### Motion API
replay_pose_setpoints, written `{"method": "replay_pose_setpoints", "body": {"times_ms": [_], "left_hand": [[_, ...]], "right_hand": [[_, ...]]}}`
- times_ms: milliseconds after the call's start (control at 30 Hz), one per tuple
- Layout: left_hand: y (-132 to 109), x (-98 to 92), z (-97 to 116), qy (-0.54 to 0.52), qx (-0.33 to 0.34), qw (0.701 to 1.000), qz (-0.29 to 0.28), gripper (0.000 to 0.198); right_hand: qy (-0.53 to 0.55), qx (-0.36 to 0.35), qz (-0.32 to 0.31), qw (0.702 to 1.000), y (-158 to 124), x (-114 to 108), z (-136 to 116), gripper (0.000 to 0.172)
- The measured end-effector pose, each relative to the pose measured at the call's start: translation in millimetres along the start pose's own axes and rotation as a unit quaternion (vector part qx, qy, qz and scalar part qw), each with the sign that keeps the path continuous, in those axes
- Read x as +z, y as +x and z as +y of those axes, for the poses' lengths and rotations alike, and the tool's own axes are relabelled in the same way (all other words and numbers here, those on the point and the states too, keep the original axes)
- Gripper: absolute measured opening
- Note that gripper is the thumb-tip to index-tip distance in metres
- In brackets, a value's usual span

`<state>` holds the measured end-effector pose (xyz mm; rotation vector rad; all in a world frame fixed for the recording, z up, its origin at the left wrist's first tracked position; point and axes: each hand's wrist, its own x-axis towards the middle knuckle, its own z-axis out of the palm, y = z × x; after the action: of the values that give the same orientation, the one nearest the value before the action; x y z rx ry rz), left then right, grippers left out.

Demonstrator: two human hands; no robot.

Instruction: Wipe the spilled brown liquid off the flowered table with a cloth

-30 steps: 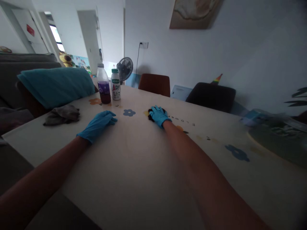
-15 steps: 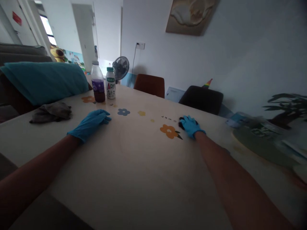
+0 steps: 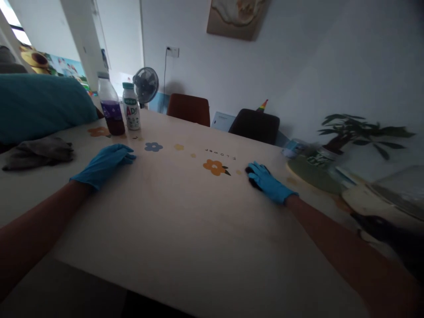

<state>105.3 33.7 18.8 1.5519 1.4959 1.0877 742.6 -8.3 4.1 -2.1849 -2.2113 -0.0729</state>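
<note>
Both hands wear blue gloves. My left hand point(image 3: 104, 164) rests on the pale tabletop point(image 3: 165, 229) with its fingers stretched out and nothing in them. Just left of it lies a crumpled grey-brown cloth point(image 3: 41, 152). My right hand point(image 3: 270, 183) presses down on a black pad point(image 3: 254, 182), which is mostly hidden under the palm and shows at its edges. The pad lies flat against the table, right of an orange flower print point(image 3: 214, 167) and the printed word "Flower" point(image 3: 220, 153).
A bottle of dark purple drink point(image 3: 111, 108) and a white bottle with a green cap point(image 3: 131, 108) stand at the far left. On the right are a green mat point(image 3: 309, 176), a potted plant point(image 3: 326, 154) and a dark-handled pan point(image 3: 380, 227). Chairs point(image 3: 188, 109) line the far side.
The view has turned to the right. My right hand has slid the black pad right and a little nearer, uncovering the whole word "Flower". My left hand stays on the table.
</note>
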Motion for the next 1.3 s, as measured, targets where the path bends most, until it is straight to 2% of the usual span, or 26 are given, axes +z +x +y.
{"method": "replay_pose_setpoints", "body": {"times_ms": [100,233,400,567,667,800,900,1067,1300], "left_hand": [[0.0,-1.6,0.2,0.007,0.001,1.0,0.001,0.058],[1.5,-4.3,-3.1,0.053,0.033,0.998,-0.013,0.054],[6.6,-7.5,-11.3,0.09,0.058,0.994,-0.015,0.052],[9.0,-7.2,-12.6,0.092,0.049,0.995,-0.006,0.05],[5.6,-4.8,-7.1,0.073,0.032,0.997,-0.001,0.048],[-1.3,-0.9,3.8,0.043,0.018,0.999,-0.003,0.052],[-4.9,1.7,9.4,0.023,0.006,1.0,0.005,0.059],[-5.6,4.4,9.9,-0.02,0.001,1.0,0.014,0.062],[-1.8,5.5,5.0,-0.031,-0.001,0.999,0.011,0.068]], "right_hand": [[0.04,-0.005,-0.025,0.999,-29.4,-2.0,3.5,0.081],[0.049,-0.075,-0.008,0.996,-65.3,-0.7,7.5,0.083],[0.066,-0.151,0.005,0.986,-103.5,13.2,3.9,0.086],[0.1,-0.22,0.004,0.97,-127.4,25.4,-20.9,0.083],[0.119,-0.271,0.002,0.955,-129.0,21.6,-45.3,0.079],[0.14,-0.351,-0.035,0.925,-118.6,3.9,-87.0,0.071],[0.164,-0.386,-0.06,0.906,-100.6,-4.0,-124.9,0.063],[0.21,-0.418,-0.057,0.882,-50.5,1.3,-198.0,0.059],[0.183,-0.431,-0.086,0.879,25.9,-2.6,-296.4,0.064]]}}
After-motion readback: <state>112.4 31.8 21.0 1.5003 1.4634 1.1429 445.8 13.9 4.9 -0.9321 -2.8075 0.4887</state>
